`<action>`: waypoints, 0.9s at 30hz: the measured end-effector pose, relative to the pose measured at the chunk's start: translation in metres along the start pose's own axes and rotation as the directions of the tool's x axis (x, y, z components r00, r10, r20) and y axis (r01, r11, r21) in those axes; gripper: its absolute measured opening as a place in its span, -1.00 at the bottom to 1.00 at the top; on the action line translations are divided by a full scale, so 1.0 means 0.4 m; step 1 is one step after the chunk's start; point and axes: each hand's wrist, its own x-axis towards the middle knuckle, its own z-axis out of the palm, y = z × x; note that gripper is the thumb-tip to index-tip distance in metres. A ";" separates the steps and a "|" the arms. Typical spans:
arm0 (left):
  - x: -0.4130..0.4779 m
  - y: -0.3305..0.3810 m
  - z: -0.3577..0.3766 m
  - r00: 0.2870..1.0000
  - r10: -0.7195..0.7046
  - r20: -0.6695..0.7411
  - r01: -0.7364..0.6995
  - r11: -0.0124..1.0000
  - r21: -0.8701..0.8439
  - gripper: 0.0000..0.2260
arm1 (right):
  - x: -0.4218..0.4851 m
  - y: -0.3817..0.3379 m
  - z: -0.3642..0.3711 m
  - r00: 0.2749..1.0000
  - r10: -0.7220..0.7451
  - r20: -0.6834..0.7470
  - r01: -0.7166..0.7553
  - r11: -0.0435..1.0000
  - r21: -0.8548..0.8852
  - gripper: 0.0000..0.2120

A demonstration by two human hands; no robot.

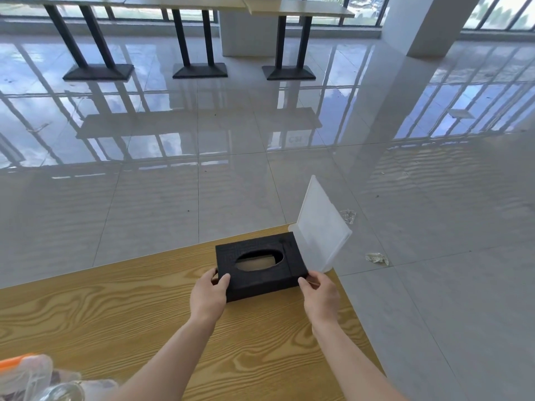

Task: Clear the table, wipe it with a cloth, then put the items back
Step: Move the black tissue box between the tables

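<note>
Canteen hall, pedestal tbls, glossy tile flr

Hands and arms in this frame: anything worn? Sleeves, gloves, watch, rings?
Nothing worn that shows. The left hand and right hand are bare: no gloves, no rings visible. The left forearm and right forearm are bare down to the frame's lower edge, so no sleeve or cuff comes into view. No watch or band at either wrist.

1. The bench is honey-yellow with swirling brown wood grain.
2. The tissue box is matt black, its top embossed, seemingly with geometric lines.
3. The plastic stand at its one o'clock is frosted white.
4. The floor is glossy pale grey tile.
5. The strip at the view's seven o'clock is orange.
</note>
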 end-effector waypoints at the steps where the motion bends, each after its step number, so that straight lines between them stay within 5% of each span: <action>1: -0.006 -0.001 0.002 1.000 -0.003 -0.003 0.003 1.000 -0.022 -0.62 | 0.000 0.000 -0.001 1.000 0.014 -0.013 -0.014 0.999 0.033 -0.72; 27: 0.000 -0.015 0.019 1.000 -0.018 -0.014 0.017 0.993 -0.121 -0.54 | 0.027 0.021 -0.012 0.998 -0.029 0.057 0.025 0.998 0.053 -0.65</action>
